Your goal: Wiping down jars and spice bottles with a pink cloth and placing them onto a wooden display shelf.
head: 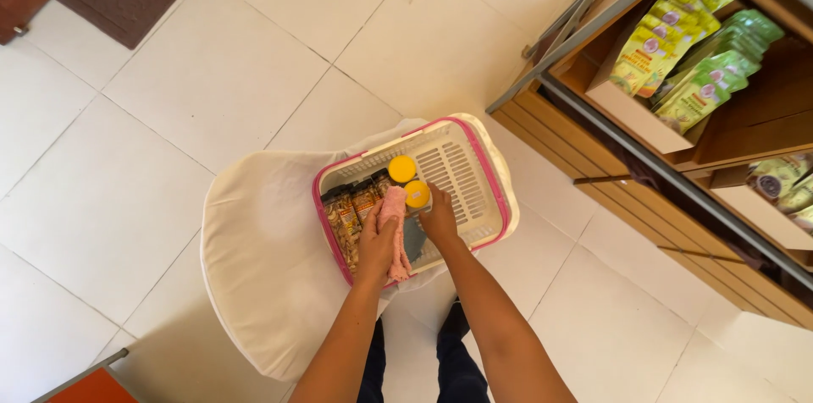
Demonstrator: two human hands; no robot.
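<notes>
While the left hand (375, 244) grips a pink cloth (395, 229), the right hand (439, 217) clasps a yellow-lidded jar (417, 195) in the basket (474, 191).

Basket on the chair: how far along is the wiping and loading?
Already in: brown packets stand along the left wall of the basket, and one yellow-lidded jar sits beside them. In hand: the left hand holds a pink cloth, and the right hand grips a second jar inside the basket. Left: the basket's right half shows bare grid.
</notes>
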